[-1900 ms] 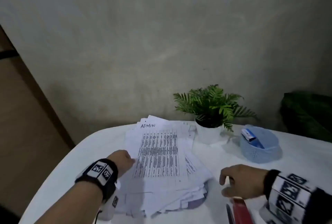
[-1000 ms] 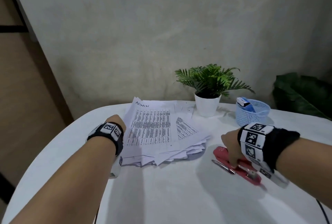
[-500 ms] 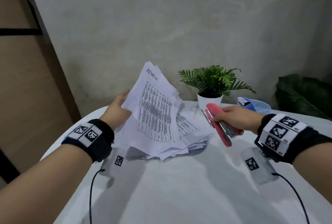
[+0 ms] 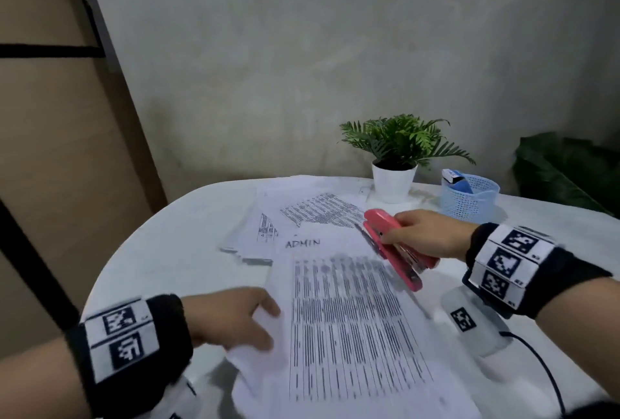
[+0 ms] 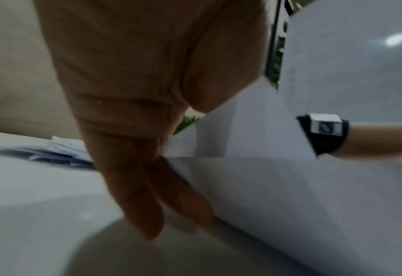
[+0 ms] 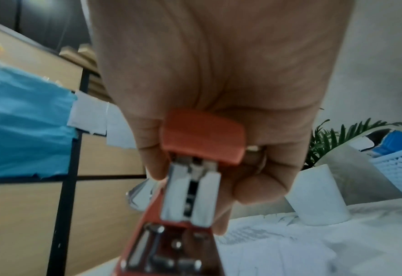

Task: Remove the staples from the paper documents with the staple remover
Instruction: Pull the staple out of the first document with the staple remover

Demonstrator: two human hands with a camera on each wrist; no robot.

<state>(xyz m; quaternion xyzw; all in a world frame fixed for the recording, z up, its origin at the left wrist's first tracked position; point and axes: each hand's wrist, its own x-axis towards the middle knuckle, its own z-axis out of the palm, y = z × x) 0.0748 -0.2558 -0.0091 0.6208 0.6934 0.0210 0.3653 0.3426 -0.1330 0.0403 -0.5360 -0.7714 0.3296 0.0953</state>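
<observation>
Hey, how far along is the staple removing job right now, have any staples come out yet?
Done: the red stapler-style remover is gripped in the right hand, and the ADMIN document lies apart from the paper pile. In hand: the left hand holds that document's left edge. Left: no pulled staple is visible, so the removing itself seems not yet begun; blur hides any staple.

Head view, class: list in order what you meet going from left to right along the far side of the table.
Spread printed papers → white pot with the green plant → pale blue mesh basket.
</observation>
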